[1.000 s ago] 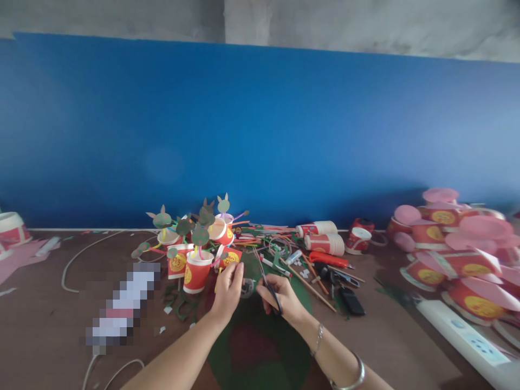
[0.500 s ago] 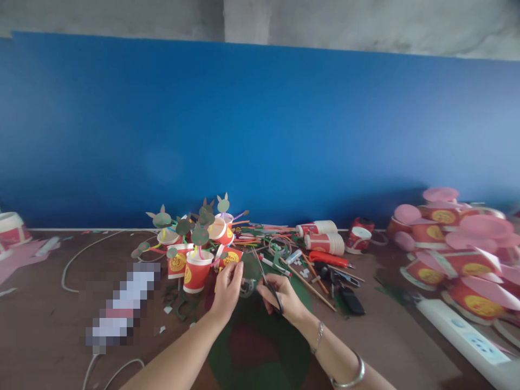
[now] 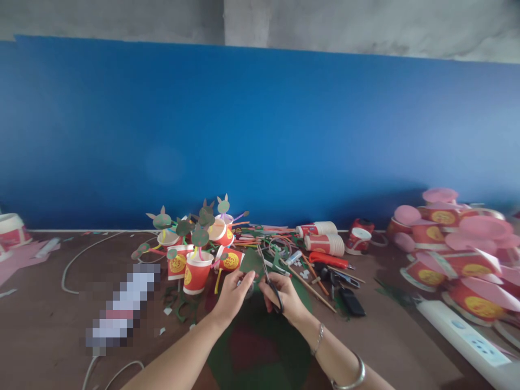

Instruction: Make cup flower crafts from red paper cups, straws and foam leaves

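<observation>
A small dark green paper piece [image 3: 251, 263] is pinched in my left hand [image 3: 233, 297], its upper part standing above the fingers. My right hand [image 3: 286, 298] grips black-handled scissors [image 3: 272, 288], whose blades point up and away beside the paper's right edge. Below both hands lies a large dark green sheet [image 3: 260, 357] with a dark red area on it. Just left of my left hand, a red paper cup [image 3: 231, 260] lies on its side with a yellow strip at it. Another red cup [image 3: 197, 272] stands upright with a green round head above it.
Several cups with animal heads stand back left. Stacked cups [image 3: 325, 244], an orange-red tool [image 3: 329, 259], wooden sticks and a black object [image 3: 351, 301] lie to the right. Pink-topped cups [image 3: 475, 262] and a white power strip [image 3: 463, 330] are far right. Behind is a blue panel [image 3: 260, 135].
My left hand has shifted right, closer to the scissors, and the green paper now shows upright between its fingers and the blades. The right hand has moved slightly.
</observation>
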Demonstrator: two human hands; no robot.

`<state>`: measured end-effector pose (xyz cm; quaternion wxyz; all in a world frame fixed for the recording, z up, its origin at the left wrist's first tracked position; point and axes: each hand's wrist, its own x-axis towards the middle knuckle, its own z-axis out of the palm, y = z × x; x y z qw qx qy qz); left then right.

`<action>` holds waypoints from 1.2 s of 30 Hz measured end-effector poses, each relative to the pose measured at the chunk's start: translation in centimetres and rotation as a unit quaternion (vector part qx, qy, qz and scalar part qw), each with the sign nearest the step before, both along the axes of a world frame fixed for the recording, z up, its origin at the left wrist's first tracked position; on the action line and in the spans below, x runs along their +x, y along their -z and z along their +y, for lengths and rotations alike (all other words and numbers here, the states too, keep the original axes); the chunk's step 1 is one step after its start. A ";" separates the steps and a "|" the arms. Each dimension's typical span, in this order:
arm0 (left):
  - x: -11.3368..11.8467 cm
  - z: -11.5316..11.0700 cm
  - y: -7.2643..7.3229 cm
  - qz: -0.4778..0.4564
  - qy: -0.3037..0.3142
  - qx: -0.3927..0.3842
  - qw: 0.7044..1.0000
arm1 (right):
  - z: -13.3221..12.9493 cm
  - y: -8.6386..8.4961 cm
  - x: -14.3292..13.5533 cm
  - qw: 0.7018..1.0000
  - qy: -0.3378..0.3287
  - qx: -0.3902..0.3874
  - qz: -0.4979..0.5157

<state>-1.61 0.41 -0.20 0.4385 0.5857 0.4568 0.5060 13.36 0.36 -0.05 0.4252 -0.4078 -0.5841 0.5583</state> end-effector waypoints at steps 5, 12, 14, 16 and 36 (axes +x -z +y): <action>0.0 0.1 0.2 -0.004 -0.039 0.001 0.999 | -0.1 0.0 0.1 1.000 -0.018 -0.003 -0.004; -0.2 0.1 0.5 0.008 0.001 0.008 1.000 | -0.1 0.0 0.2 1.000 -0.029 -0.002 -0.003; -0.2 0.1 0.6 0.009 0.004 0.007 1.000 | -0.1 -0.1 0.3 0.999 -0.033 0.003 -0.006; -0.2 0.2 0.6 0.010 0.002 0.001 1.000 | -0.2 -0.3 0.2 0.999 -0.032 0.005 -0.008; -0.2 0.0 0.2 0.007 -0.038 0.004 0.999 | -0.2 -0.3 0.0 1.000 -0.015 0.023 -0.012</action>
